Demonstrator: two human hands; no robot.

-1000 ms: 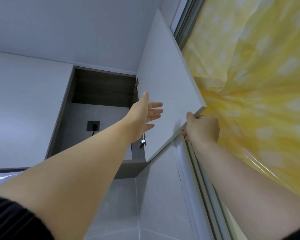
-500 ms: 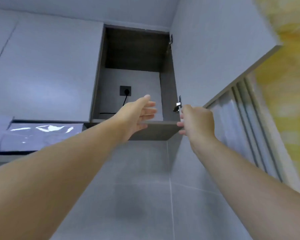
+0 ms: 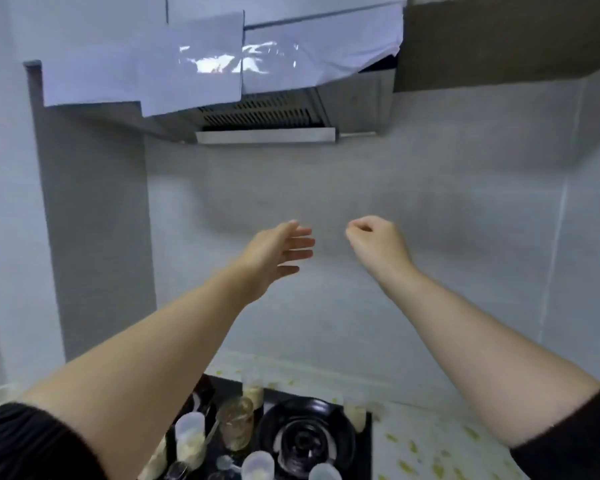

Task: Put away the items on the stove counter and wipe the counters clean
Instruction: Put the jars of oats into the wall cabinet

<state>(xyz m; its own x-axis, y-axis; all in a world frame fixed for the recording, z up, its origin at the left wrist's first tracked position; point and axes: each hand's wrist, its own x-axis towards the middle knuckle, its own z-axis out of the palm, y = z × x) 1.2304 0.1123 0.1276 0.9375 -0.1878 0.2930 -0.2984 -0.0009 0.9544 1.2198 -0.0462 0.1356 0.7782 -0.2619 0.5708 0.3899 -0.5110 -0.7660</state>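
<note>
Both my arms reach forward in mid-air in front of the grey tiled wall. My left hand (image 3: 278, 254) has its fingers straight and spread and holds nothing. My right hand (image 3: 378, 242) has loosely curled fingers and is empty too. Far below them lies the black stove (image 3: 305, 438) with a round burner. Several clear jars and bottles stand on it, among them a glass jar (image 3: 236, 424), a tall bottle (image 3: 252, 389) and a white-lidded jar (image 3: 189, 434). A small jar (image 3: 355, 415) stands at the stove's right edge.
The range hood (image 3: 264, 123), partly covered with white paper and plastic film, hangs above. The underside of the wall cabinet (image 3: 499, 43) is at the top right. A yellow-speckled counter (image 3: 440, 445) runs right of the stove.
The view has dropped from the open wall cabinet to the stove. My right hand let go of the cabinet door, and both hands came down away from the cabinet.
</note>
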